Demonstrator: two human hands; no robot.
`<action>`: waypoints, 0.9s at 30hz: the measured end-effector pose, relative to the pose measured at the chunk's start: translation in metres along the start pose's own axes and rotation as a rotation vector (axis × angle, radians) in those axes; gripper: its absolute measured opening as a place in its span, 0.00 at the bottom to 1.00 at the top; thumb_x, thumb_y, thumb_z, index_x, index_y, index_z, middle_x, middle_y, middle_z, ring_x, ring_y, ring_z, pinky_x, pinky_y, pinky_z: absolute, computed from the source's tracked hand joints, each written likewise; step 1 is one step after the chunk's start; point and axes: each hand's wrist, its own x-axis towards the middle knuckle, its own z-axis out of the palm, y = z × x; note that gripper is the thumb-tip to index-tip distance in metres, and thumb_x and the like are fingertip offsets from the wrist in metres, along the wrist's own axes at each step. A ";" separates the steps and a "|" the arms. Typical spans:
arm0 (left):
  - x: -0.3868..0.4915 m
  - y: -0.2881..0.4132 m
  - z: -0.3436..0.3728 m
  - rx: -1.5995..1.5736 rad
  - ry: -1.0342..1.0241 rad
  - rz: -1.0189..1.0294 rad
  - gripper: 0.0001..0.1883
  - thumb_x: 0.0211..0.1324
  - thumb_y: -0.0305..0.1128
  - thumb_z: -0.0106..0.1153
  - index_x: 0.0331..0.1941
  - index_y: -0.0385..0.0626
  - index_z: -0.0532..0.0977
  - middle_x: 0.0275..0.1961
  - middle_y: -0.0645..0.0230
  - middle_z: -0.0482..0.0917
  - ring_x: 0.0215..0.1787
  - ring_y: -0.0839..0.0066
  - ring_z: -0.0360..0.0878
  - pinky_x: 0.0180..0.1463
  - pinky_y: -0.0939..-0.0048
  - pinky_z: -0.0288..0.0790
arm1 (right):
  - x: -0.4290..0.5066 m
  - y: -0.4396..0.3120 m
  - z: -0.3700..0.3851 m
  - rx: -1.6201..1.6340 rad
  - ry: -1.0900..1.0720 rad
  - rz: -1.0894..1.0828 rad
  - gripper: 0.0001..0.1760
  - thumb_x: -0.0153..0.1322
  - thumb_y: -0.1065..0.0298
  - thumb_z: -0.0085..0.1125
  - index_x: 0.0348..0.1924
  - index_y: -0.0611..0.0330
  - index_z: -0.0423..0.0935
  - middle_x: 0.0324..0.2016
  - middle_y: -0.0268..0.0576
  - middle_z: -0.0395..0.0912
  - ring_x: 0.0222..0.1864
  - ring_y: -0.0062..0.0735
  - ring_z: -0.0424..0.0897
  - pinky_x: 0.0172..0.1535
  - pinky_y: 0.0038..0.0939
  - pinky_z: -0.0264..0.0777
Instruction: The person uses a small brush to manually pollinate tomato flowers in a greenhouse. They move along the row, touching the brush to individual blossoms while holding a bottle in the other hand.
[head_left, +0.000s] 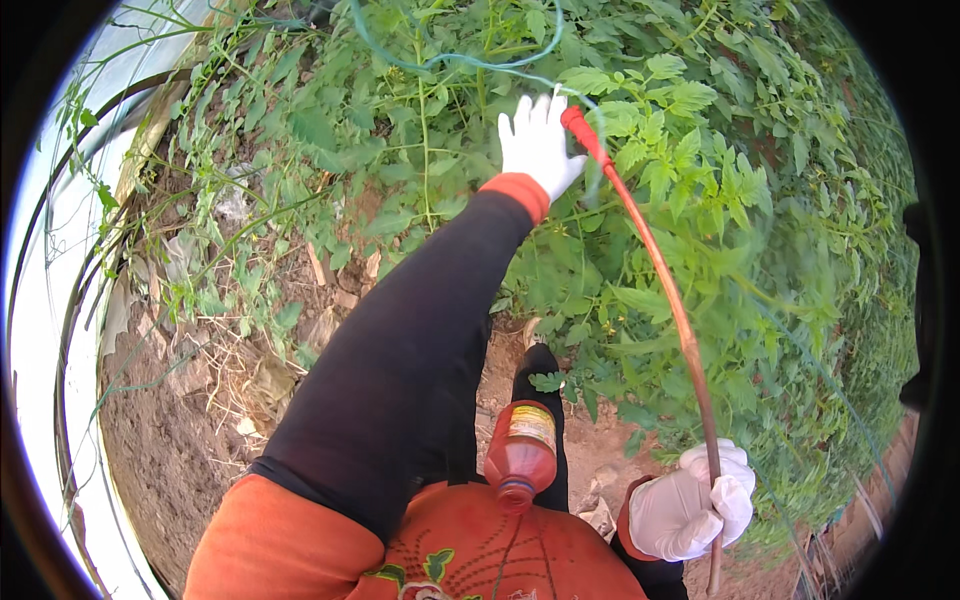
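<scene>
My right hand (691, 504), in a whitish glove, grips the lower end of a thin curved wooden stick (679, 307). The stick rises up and to the left, and red wrapping (586, 135) covers its far tip. Farther ahead, my left hand (538, 146) in a white glove reaches over tomato plants (660, 180) with its fingers apart. The red tip lies close beside its fingers in the picture. Blue-green twine (480, 64) crosses by the left fingertips; whether they touch it, I cannot tell.
A plastic bottle (521, 457) of red liquid hangs at my chest on a cord. Plastic sheeting (45, 300) and dark hoops or hoses run along the left. Dry stems and leaf litter (247, 382) lie on bare soil (150, 427). Dense foliage fills the right, crossed by more twine (825, 382).
</scene>
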 end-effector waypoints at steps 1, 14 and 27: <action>0.004 0.003 0.003 -0.041 -0.186 -0.079 0.46 0.54 0.55 0.59 0.71 0.43 0.55 0.63 0.51 0.72 0.71 0.53 0.63 0.73 0.39 0.46 | 0.001 0.001 0.001 0.012 -0.010 -0.008 0.14 0.71 0.59 0.54 0.43 0.60 0.75 0.23 0.51 0.79 0.21 0.40 0.77 0.28 0.34 0.70; -0.095 0.061 0.046 -0.921 -0.405 -0.170 0.54 0.52 0.47 0.66 0.73 0.34 0.44 0.69 0.38 0.62 0.70 0.49 0.65 0.72 0.64 0.59 | 0.001 0.056 0.077 -0.121 -0.224 0.381 0.10 0.71 0.79 0.58 0.44 0.70 0.81 0.42 0.50 0.83 0.44 0.37 0.82 0.49 0.31 0.75; -0.131 0.035 0.005 -0.986 -0.568 -0.116 0.51 0.56 0.42 0.63 0.74 0.34 0.43 0.72 0.39 0.57 0.74 0.50 0.57 0.75 0.63 0.52 | 0.013 0.109 0.113 0.009 -0.225 0.481 0.14 0.68 0.80 0.61 0.47 0.63 0.80 0.32 0.42 0.77 0.36 0.33 0.76 0.42 0.28 0.71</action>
